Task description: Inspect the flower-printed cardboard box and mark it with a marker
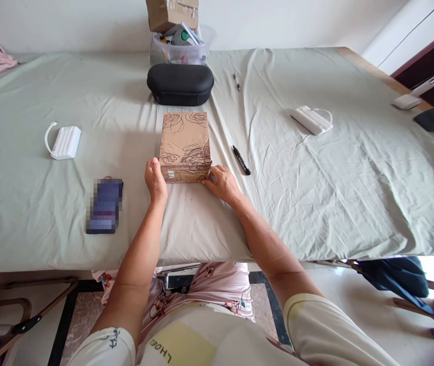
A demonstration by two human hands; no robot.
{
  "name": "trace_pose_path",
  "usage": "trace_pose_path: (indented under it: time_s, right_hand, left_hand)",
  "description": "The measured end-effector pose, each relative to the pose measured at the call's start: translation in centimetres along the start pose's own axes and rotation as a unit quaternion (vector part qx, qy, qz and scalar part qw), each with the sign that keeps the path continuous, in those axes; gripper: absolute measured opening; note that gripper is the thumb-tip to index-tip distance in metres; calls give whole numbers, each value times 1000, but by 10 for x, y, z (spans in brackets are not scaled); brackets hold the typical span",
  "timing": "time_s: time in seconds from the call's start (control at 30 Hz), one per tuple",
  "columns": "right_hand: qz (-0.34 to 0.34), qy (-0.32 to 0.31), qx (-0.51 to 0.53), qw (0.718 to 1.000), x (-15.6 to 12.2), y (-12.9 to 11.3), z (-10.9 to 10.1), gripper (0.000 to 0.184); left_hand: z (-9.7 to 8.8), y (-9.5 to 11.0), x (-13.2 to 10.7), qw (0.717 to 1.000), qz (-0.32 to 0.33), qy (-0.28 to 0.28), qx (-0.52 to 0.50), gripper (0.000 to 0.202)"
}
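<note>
Across the cloth-covered desk (335, 188), past the black case (180, 84), and in to the scribbled cardboard box (184, 138), just nearer than that case! Holding it from both sides, with left hand (156, 180) cupped along its left and right hand (223, 184) part-curled at its near right corner. On to the black marker (241, 160), just right.

The shirt (247, 335) reads "LHOE" on a yellow patch (192, 341), its left sleeve (100, 345) unclearly lettered.

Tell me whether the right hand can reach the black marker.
Likely yes: the black marker lies near the right hand, nothing visible between them, though that hand is on the cardboard box.
</note>
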State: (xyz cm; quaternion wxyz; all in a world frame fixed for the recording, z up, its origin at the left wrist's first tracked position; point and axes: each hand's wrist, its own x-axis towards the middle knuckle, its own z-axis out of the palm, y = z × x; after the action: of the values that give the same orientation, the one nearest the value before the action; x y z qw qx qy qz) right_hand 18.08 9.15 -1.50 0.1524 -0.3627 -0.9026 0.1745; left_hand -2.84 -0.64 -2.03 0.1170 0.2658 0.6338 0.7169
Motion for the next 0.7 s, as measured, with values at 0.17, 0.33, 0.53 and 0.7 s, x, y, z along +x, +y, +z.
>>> trace_pose_path:
  time_s: [0.17,0.33,0.53,0.7]
  right_hand:
    - [-9,-1,7,1000,0,1,-1,10]
    - [-3,18,40,999,-1,3,-3,10]
    - [-15,61,95,993,-4,4,-4,11]
    - [-12,116,181,977,-4,2,-3,15]
  left_hand:
    - [1,3,-2,1000,8,12,24,68]
    - [2,7,-5,1000,8,-4,7,72]
    - [1,11,-8,998,38,2,46,69]
    - [2,2,-3,999,-6,31,27,69]
